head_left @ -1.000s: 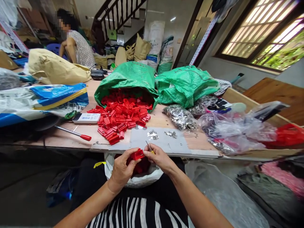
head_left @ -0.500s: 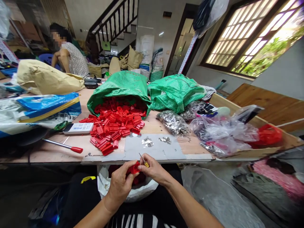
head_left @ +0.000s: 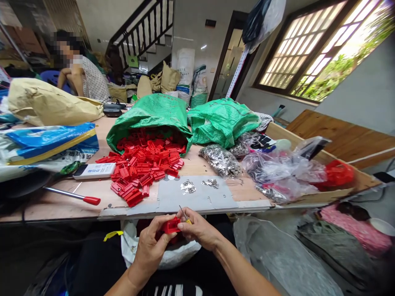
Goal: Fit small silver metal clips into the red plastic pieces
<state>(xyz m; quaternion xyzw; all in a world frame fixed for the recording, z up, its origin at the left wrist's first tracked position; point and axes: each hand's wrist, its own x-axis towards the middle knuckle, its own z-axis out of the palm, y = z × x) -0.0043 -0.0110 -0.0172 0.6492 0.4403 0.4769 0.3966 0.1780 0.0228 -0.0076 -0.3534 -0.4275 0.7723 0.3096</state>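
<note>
My left hand [head_left: 151, 241] pinches a small red plastic part [head_left: 171, 225] between thumb and fingers, its hollow side partly showing. Closed around a small yellow-handled screwdriver [head_left: 188, 221], my right hand [head_left: 200, 231] has its fingertips against the part's right end. The thin metal shaft points up and away from the part. Below both hands, an open white sack [head_left: 177, 260] holds more red parts, mostly hidden by the hands. On the table ahead, red plastic parts [head_left: 145, 158] spill from a green sack [head_left: 151, 107]. Small metal pieces [head_left: 188, 187] lie in two little piles on a grey sheet [head_left: 173, 201].
Another green sack [head_left: 222, 119] and a clear bag of metal pieces [head_left: 220, 160] lie right of the red heap. A wooden tray [head_left: 296, 197] holds plastic bags. At left are a white box [head_left: 95, 170] and a red-tipped metal lever [head_left: 91, 200]. A person [head_left: 89, 78] sits behind.
The view has swung slightly right. The red part has turned so its hollow side shows more, and the screwdriver has tilted a little in my right hand. Both hands keep their holds.
</note>
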